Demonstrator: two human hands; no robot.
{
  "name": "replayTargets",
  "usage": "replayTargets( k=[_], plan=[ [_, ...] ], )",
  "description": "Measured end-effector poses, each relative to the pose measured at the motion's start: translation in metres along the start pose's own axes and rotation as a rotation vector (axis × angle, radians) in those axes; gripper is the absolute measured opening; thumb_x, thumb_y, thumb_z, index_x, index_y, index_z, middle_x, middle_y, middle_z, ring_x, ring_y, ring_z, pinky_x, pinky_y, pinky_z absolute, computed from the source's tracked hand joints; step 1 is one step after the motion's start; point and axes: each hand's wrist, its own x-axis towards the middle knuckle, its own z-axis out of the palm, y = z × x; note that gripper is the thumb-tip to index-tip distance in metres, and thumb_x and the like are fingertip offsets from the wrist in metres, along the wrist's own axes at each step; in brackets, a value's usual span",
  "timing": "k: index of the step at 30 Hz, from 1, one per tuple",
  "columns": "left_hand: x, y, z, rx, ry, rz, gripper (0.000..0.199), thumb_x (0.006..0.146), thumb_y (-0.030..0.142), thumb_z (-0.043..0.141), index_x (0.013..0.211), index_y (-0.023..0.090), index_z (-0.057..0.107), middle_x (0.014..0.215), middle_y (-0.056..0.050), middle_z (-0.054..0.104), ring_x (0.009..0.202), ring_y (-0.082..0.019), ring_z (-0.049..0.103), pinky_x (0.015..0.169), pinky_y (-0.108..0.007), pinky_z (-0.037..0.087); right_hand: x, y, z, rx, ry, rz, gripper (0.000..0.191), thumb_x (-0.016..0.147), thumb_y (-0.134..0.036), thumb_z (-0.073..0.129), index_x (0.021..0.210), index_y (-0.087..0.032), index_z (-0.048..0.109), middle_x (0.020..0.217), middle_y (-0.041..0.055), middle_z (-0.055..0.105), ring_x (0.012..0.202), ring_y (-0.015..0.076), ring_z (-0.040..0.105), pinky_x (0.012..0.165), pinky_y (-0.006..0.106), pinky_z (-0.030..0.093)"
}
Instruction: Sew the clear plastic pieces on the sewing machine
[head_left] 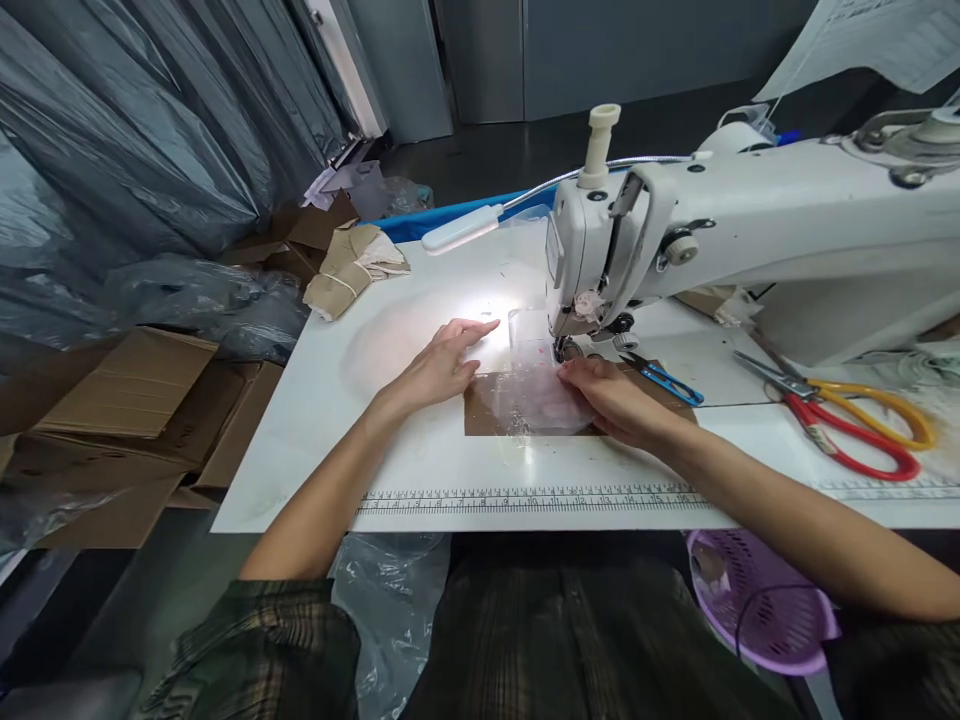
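A sheer, whitish see-through piece, perhaps plastic or thin fabric, lies partly beneath the needle area of a white sewing machine. My right hand grips its right side near the presser foot, thumb on top and the fingers showing faintly through it. To the left, my left hand is open over the white table, index finger stretched toward the piece and apart from it. A brown panel sits under the sheer piece. Blue thread snips lie just beyond my right hand.
Scissors with red and yellow handles lie at the right. A ruler strip runs along the table's front edge. A lamp and a tied brown bundle are at the back left. Cardboard boxes stand left; a purple basket sits below.
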Motion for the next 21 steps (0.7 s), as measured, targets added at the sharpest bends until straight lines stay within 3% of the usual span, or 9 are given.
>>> replayTargets(
  k=[3, 6, 8, 11, 14, 16, 19, 21],
  plan=[
    [0.008, 0.009, 0.016, 0.172, -0.008, -0.076, 0.022, 0.091, 0.029, 0.061, 0.110, 0.019, 0.065, 0.106, -0.009, 0.061, 0.100, -0.026, 0.059, 0.085, -0.041, 0.052, -0.011, 0.001, -0.017, -0.547, 0.119, -0.187, 0.018, 0.092, -0.036, 0.049, 0.092, -0.020, 0.059, 0.082, 0.0090, 0.068, 0.072, 0.0235, 0.065, 0.064, 0.035, 0.051],
    [0.006, 0.020, 0.030, 0.379, 0.064, -0.122, 0.022, 0.093, 0.035, 0.060, 0.081, 0.017, 0.060, 0.085, -0.008, 0.056, 0.082, -0.024, 0.055, 0.072, -0.037, 0.047, -0.018, 0.000, -0.029, -0.924, 0.309, -0.341, 0.023, 0.091, -0.032, 0.052, 0.103, -0.018, 0.065, 0.096, 0.0123, 0.069, 0.077, 0.0250, 0.066, 0.066, 0.034, 0.048],
    [0.003, 0.026, 0.035, 0.442, 0.098, -0.102, 0.025, 0.096, 0.029, 0.054, 0.075, 0.018, 0.055, 0.080, -0.007, 0.055, 0.075, -0.023, 0.053, 0.069, -0.036, 0.044, -0.020, -0.002, -0.033, -0.876, 0.257, -0.360, 0.023, 0.091, -0.029, 0.051, 0.101, -0.017, 0.067, 0.092, 0.0106, 0.070, 0.073, 0.0226, 0.065, 0.065, 0.032, 0.047],
    [-0.003, 0.040, 0.035, 0.371, 0.137, -0.046, 0.022, 0.099, 0.022, 0.044, 0.080, 0.017, 0.053, 0.075, -0.006, 0.057, 0.067, -0.020, 0.053, 0.067, -0.036, 0.044, -0.020, -0.004, -0.031, -0.688, 0.087, -0.366, 0.025, 0.092, -0.030, 0.052, 0.103, -0.015, 0.068, 0.084, 0.0081, 0.071, 0.071, 0.0209, 0.065, 0.068, 0.033, 0.049],
    [-0.010, 0.062, 0.030, 0.061, 0.141, 0.059, 0.013, 0.100, 0.020, 0.043, 0.099, 0.017, 0.055, 0.079, -0.004, 0.064, 0.067, -0.017, 0.059, 0.062, -0.030, 0.046, -0.025, -0.004, -0.020, -0.479, -0.090, -0.386, 0.042, 0.089, -0.040, 0.064, 0.122, -0.015, 0.063, 0.106, 0.0111, 0.071, 0.090, 0.0229, 0.067, 0.079, 0.036, 0.053],
    [-0.015, 0.078, 0.025, -0.135, 0.109, 0.195, 0.013, 0.100, 0.019, 0.045, 0.104, 0.018, 0.057, 0.088, -0.004, 0.069, 0.076, -0.016, 0.065, 0.066, -0.028, 0.051, -0.030, -0.003, -0.011, -0.292, -0.260, -0.412, 0.047, 0.086, -0.041, 0.070, 0.126, -0.019, 0.061, 0.116, 0.0090, 0.069, 0.100, 0.0221, 0.066, 0.085, 0.036, 0.054],
    [-0.021, 0.091, 0.012, -0.232, 0.101, 0.375, 0.017, 0.100, 0.018, 0.049, 0.110, 0.020, 0.063, 0.101, -0.006, 0.073, 0.089, -0.016, 0.069, 0.077, -0.028, 0.055, -0.038, 0.001, -0.002, -0.065, -0.387, -0.384, 0.026, 0.089, -0.035, 0.065, 0.110, -0.020, 0.065, 0.100, 0.0034, 0.071, 0.089, 0.0170, 0.066, 0.078, 0.031, 0.055],
    [-0.021, 0.088, -0.001, -0.241, 0.113, 0.354, 0.018, 0.099, 0.022, 0.055, 0.113, 0.020, 0.066, 0.103, -0.006, 0.074, 0.083, -0.014, 0.070, 0.071, -0.024, 0.055, -0.039, 0.005, -0.003, 0.003, -0.395, -0.284, 0.017, 0.090, -0.033, 0.061, 0.098, -0.018, 0.065, 0.088, 0.0023, 0.070, 0.078, 0.0150, 0.065, 0.069, 0.027, 0.053]
  ],
)
